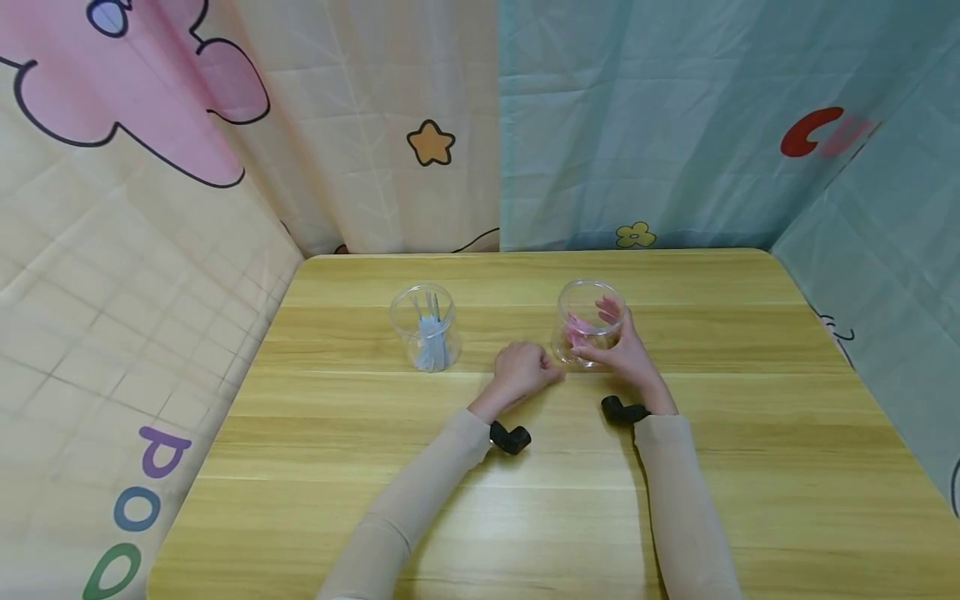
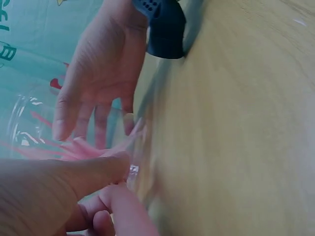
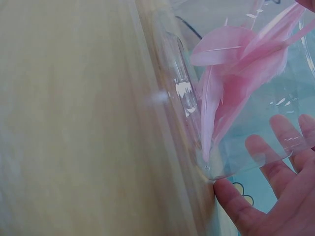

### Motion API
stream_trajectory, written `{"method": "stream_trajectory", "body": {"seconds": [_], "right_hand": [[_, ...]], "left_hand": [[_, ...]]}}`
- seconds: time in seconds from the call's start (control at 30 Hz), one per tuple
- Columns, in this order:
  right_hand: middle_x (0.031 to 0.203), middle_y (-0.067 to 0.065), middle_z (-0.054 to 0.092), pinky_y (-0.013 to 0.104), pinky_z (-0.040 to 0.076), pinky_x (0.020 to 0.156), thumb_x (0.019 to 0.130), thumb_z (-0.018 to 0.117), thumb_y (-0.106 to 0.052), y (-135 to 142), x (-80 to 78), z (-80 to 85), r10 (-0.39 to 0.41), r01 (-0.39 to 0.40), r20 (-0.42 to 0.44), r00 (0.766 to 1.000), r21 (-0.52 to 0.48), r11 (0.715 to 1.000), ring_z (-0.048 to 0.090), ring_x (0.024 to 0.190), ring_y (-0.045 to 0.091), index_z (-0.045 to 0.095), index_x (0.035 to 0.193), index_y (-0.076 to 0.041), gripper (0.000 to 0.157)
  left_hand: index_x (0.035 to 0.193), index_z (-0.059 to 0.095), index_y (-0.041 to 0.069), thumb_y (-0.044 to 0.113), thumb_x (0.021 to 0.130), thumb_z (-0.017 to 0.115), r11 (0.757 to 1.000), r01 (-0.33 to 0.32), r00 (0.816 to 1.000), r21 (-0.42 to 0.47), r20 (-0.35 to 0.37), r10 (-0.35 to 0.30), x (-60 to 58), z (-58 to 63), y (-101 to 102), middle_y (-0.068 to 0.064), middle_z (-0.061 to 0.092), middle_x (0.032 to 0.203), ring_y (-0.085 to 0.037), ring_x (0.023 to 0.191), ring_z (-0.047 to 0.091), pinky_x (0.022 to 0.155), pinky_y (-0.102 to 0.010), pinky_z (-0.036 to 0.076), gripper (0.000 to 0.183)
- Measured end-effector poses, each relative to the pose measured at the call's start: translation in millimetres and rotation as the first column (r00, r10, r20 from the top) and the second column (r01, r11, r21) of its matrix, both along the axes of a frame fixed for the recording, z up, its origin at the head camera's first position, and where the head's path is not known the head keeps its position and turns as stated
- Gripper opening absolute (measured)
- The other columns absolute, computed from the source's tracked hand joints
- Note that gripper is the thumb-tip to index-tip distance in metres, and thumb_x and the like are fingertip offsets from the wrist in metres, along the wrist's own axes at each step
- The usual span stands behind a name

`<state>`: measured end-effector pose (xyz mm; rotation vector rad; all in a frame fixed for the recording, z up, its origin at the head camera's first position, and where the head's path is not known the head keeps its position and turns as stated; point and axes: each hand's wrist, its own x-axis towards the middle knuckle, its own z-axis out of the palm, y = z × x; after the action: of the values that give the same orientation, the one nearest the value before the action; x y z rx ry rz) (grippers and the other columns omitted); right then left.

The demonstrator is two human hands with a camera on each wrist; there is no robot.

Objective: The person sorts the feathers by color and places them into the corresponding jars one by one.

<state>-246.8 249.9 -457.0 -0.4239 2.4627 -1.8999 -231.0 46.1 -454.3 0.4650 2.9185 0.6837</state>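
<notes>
Pink feathers [image 3: 231, 73] stand inside a clear plastic jar [image 1: 591, 287] on the right half of the table. My right hand [image 1: 630, 354] holds this jar from its right side, thumb at the front and fingers spread around the far wall. In the right wrist view its fingertips [image 3: 256, 147] show near the jar's base. My left hand [image 1: 522, 367] is just left of the jar, low over the table. Its fingers curl in against the thumb, as the left wrist view shows, and nothing is visible between them.
A second clear jar [image 1: 422, 287] stands to the left, with a pale blue bundle [image 1: 432, 342] of thin upright stems in it. The wooden table [image 1: 360, 450] is bordered at the back and sides by printed curtains [image 1: 637, 125]. Each wrist wears a black camera mount [image 1: 510, 438].
</notes>
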Motion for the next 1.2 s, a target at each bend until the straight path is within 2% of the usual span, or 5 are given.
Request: {"method": "stream_trajectory", "body": {"seconds": [0.4, 0.6, 0.83, 1.07, 1.2], "right_hand": [[0.147, 0.024, 0.022, 0.057, 0.018, 0.107, 0.076, 0.076, 0.003, -3.1, 7.1, 14.4, 0.025, -0.025, -0.028, 0.999, -0.002, 1.0, 0.02, 0.134, 0.042, 0.014, 0.145, 0.001, 0.093], [0.148, 0.024, 0.022, 0.056, 0.016, 0.108, 0.076, 0.077, 0.001, -3.3, 7.7, 13.5, 0.021, -0.021, -0.007, 1.0, 0.0, 1.0, 0.019, 0.135, 0.042, 0.013, 0.145, 0.003, 0.094], [0.147, 0.023, 0.022, 0.056, 0.017, 0.108, 0.075, 0.077, 0.002, -3.1, 8.0, 12.3, 0.023, -0.023, 0.002, 1.0, -0.009, 1.0, 0.02, 0.134, 0.042, 0.013, 0.145, 0.001, 0.095], [0.147, 0.022, 0.024, 0.059, 0.014, 0.107, 0.075, 0.077, 0.004, 3.2, -3.5, -6.9, 0.024, -0.025, -0.022, 0.999, -0.05, 0.998, 0.02, 0.135, 0.041, 0.015, 0.145, -0.001, 0.094], [0.147, 0.016, 0.026, 0.058, 0.018, 0.107, 0.074, 0.081, -0.007, 4.9, -8.3, -16.9, -0.002, 0.002, -0.025, 1.0, -0.003, 1.0, 0.023, 0.135, 0.036, 0.016, 0.146, -0.01, 0.097]], "left_hand": [[0.076, 0.068, 0.019, 0.037, 0.09, 0.065, 0.966, 0.058, 0.998, 0.25, -0.026, -0.054, 0.7, 31.5, -11.4, 0.008, 0.058, 0.074, -0.008, 0.063, 0.048, 0.056, -0.023, 0.037, 0.024], [0.082, 0.067, 0.014, 0.036, 0.092, 0.062, 0.913, 0.07, 0.997, 0.402, -0.044, -0.057, -2.1, 55.3, -13.5, 0.004, 0.059, 0.08, -0.011, 0.062, 0.046, 0.055, -0.024, 0.037, 0.024], [0.093, 0.066, 0.007, 0.029, 0.098, 0.053, 0.756, 0.131, 0.988, 0.641, -0.146, -0.048, -12.7, 80.4, -8.6, -0.001, 0.055, 0.084, -0.015, 0.074, 0.045, 0.065, -0.025, 0.037, 0.026], [0.099, 0.065, -0.001, 0.019, 0.099, 0.053, 0.575, 0.185, 0.955, 0.797, -0.285, 0.088, -26.0, 90.4, 5.0, -0.009, 0.06, 0.098, -0.012, 0.078, 0.044, 0.068, -0.022, 0.036, 0.023], [0.098, 0.065, -0.004, 0.011, 0.097, 0.055, 0.507, 0.202, 0.924, 0.838, -0.335, 0.184, -29.7, 89.2, 12.7, -0.015, 0.059, 0.098, -0.008, 0.079, 0.042, 0.066, -0.019, 0.033, 0.019]]}}
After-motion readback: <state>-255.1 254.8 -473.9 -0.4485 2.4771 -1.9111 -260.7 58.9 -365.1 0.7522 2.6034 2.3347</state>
